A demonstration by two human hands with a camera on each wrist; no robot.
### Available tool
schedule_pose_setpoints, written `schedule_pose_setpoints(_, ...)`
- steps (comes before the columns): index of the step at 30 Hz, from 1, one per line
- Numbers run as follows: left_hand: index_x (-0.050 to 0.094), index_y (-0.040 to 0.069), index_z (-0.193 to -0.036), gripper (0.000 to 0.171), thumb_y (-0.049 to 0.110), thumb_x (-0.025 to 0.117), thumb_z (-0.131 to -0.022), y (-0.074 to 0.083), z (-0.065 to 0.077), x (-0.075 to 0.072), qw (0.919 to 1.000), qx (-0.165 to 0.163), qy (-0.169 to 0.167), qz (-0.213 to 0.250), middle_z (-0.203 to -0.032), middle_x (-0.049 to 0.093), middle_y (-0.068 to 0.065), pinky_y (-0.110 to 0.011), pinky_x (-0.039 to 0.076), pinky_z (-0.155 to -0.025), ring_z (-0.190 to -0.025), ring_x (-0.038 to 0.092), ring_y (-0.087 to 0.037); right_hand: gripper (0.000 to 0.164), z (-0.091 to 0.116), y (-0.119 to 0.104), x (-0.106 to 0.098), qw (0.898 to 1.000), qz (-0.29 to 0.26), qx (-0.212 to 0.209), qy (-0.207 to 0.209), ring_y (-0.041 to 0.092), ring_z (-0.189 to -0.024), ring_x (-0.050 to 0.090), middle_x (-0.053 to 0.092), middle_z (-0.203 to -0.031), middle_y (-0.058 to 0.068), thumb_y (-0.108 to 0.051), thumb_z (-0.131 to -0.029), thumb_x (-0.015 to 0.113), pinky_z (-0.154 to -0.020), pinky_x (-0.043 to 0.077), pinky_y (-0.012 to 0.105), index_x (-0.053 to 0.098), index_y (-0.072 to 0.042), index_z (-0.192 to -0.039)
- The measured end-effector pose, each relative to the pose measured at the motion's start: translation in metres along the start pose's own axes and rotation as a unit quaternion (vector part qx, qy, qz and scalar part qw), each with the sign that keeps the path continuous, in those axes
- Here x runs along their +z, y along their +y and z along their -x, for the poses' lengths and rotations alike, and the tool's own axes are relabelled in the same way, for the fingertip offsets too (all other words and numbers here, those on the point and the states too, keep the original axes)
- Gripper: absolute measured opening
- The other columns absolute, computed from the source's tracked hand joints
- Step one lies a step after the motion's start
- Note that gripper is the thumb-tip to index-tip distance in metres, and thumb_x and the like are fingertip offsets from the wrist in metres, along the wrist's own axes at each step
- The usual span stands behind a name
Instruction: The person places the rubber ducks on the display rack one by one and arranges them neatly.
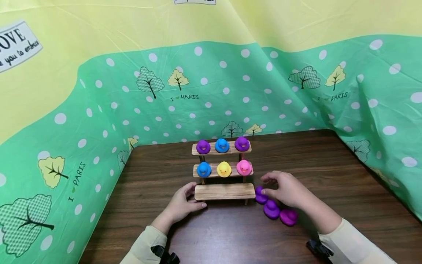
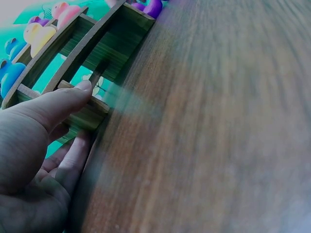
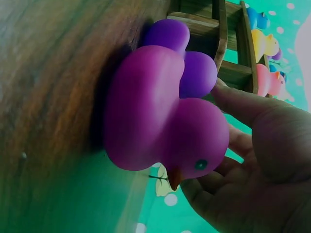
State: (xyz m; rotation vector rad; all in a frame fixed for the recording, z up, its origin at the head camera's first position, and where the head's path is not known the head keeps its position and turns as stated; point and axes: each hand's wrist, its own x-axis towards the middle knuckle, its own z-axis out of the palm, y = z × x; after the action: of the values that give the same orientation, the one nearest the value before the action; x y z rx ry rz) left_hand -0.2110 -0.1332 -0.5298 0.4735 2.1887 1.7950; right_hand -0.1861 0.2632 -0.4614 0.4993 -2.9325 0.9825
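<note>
A three-step wooden display stand (image 1: 225, 191) stands on the table. My left hand (image 1: 182, 202) holds the left end of its lowest step; in the left wrist view the thumb (image 2: 73, 99) lies on the near side, with fingers (image 2: 75, 158) beyond. To the right of the stand, my right hand (image 1: 286, 189) has thumb and fingers spread, the thumb tip right at a purple rubber duck (image 1: 259, 198). Another purple duck (image 1: 271, 210) and a magenta duck (image 1: 288, 217) sit on the table below this hand. In the right wrist view the magenta duck (image 3: 141, 107) fills the foreground.
The top step bears a purple duck (image 1: 203, 147), a blue duck (image 1: 222, 146) and another purple duck (image 1: 242, 144). On the middle step are a blue duck (image 1: 203, 169), a yellow duck (image 1: 224, 169) and a pink duck (image 1: 244, 168). A patterned green cloth (image 1: 204, 95) surrounds the dark wooden table (image 1: 148, 165).
</note>
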Motion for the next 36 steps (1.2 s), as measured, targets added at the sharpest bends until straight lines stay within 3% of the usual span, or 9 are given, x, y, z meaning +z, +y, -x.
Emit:
schedule_pose_setpoints(4, 0.054, -0.001, -0.139, 0.069, 0.001, 0.091, -0.081, 0.0014, 0.0004, 0.0001, 1.0000, -0.002, 0.001, -0.002, -0.131, 0.064, -0.017, -0.031, 0.060, -0.095, -0.117, 0.067, -0.028, 0.030, -0.0003, -0.0002, 0.0017, 0.999, 0.007, -0.010, -0.036, 0.015, -0.090, 0.070, 0.074, -0.101, -0.002, -0.018, -0.087, 0.087, -0.079, 0.059, 0.039, 0.076, -0.009, -0.113)
schedule_pose_setpoints(9, 0.055, 0.001, -0.138, 0.068, 0.001, 0.091, -0.081, 0.0024, 0.0010, 0.0005, 1.0000, -0.004, 0.002, -0.004, -0.129, 0.065, -0.016, -0.032, 0.060, -0.095, -0.116, 0.067, -0.028, 0.025, -0.0022, 0.0000, 0.0052, 0.999, 0.025, -0.017, -0.039, 0.007, -0.083, 0.066, 0.072, -0.094, -0.007, -0.017, -0.087, 0.087, -0.074, 0.057, 0.035, 0.077, -0.014, -0.110)
schedule_pose_setpoints(17, 0.055, 0.000, -0.138, 0.068, 0.001, 0.091, -0.081, 0.0011, 0.0008, 0.0006, 1.0000, -0.002, 0.001, -0.001, -0.130, 0.065, -0.017, -0.032, 0.060, -0.095, -0.116, 0.067, -0.028, 0.030, -0.0020, -0.0026, 0.0035, 0.996, 0.066, -0.037, -0.047, 0.020, -0.095, 0.067, 0.071, -0.106, -0.002, -0.005, -0.090, 0.079, -0.080, 0.057, 0.044, 0.077, -0.011, -0.120)
schedule_pose_setpoints(20, 0.055, 0.000, -0.139, 0.068, 0.001, 0.091, -0.081, 0.0005, 0.0006, 0.0005, 1.0000, 0.000, 0.002, 0.000, -0.130, 0.065, -0.017, -0.032, 0.060, -0.095, -0.116, 0.067, -0.028, 0.036, -0.0026, -0.0038, 0.0046, 0.994, 0.080, -0.047, -0.054, 0.022, -0.100, 0.066, 0.069, -0.109, 0.000, -0.009, -0.088, 0.081, -0.083, 0.057, 0.046, 0.075, -0.011, -0.123)
schedule_pose_setpoints(24, 0.055, 0.000, -0.138, 0.067, 0.001, 0.091, -0.081, 0.0003, 0.0005, 0.0006, 1.0000, 0.002, 0.000, 0.000, -0.130, 0.065, -0.017, -0.032, 0.060, -0.095, -0.116, 0.067, -0.028, 0.032, -0.0038, -0.0037, 0.0062, 0.995, 0.072, -0.046, -0.050, 0.020, -0.097, 0.067, 0.068, -0.103, -0.006, -0.019, -0.087, 0.086, -0.082, 0.057, 0.044, 0.076, -0.014, -0.118)
schedule_pose_setpoints(28, 0.056, 0.001, -0.137, 0.066, 0.000, 0.091, -0.081, 0.0000, 0.0005, 0.0005, 1.0000, 0.002, 0.000, -0.005, -0.129, 0.065, -0.016, -0.032, 0.060, -0.095, -0.116, 0.067, -0.028, 0.024, -0.0041, -0.0022, 0.0040, 0.996, 0.065, -0.049, -0.043, 0.021, -0.097, 0.068, 0.068, -0.101, -0.009, -0.016, -0.088, 0.086, -0.083, 0.057, 0.045, 0.079, -0.017, -0.112)
schedule_pose_setpoints(33, 0.056, 0.001, -0.137, 0.066, 0.001, 0.091, -0.081, 0.0005, 0.0003, 0.0007, 1.0000, 0.002, 0.001, -0.009, -0.128, 0.066, -0.016, -0.031, 0.059, -0.095, -0.115, 0.067, -0.027, 0.033, -0.0030, -0.0002, -0.0010, 0.994, 0.077, -0.063, -0.048, 0.029, -0.109, 0.067, 0.072, -0.111, 0.000, 0.001, -0.087, 0.078, -0.093, 0.057, 0.054, 0.078, -0.010, -0.118)
schedule_pose_setpoints(36, 0.056, 0.001, -0.137, 0.066, 0.000, 0.091, -0.081, 0.0008, 0.0003, 0.0006, 1.0000, 0.001, 0.001, -0.009, -0.128, 0.066, -0.016, -0.031, 0.059, -0.096, -0.116, 0.067, -0.027, 0.037, -0.0032, 0.0007, -0.0019, 0.994, 0.074, -0.059, -0.044, 0.031, -0.110, 0.067, 0.072, -0.116, 0.006, -0.002, -0.086, 0.079, -0.094, 0.057, 0.054, 0.075, -0.005, -0.122)
